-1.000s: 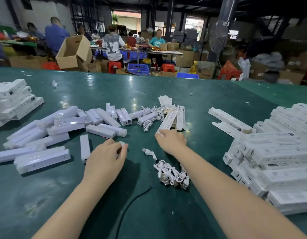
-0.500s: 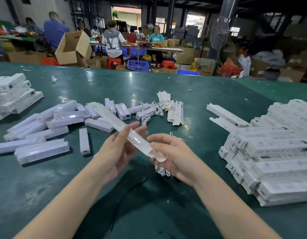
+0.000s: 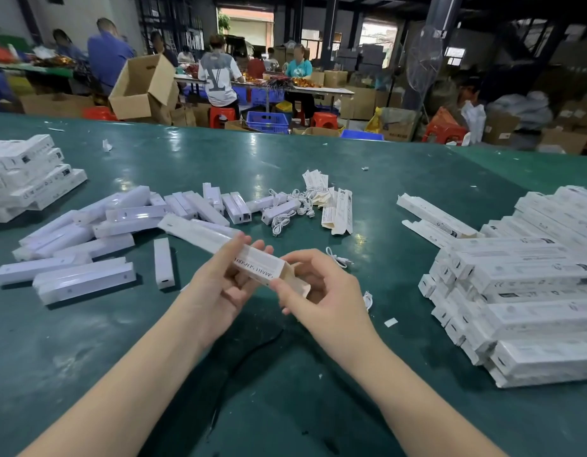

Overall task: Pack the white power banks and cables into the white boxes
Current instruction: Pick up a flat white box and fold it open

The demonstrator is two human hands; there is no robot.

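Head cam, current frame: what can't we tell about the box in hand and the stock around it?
- Held box, head view: contents unknown; the right hand covers its open end.
- Its print: only partly readable, upside down.
- Right stack of boxes: cut off by the frame edge.
- Left stack: likewise cut off.

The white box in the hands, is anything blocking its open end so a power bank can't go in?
Nothing visible blocks it. The white box is held by both hands, and its near end flap hangs open by the right hand.

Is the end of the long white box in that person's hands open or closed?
Open: the near end flap of the long white cardboard box hangs loose, untucked, by the right hand. The left hand holds the box.
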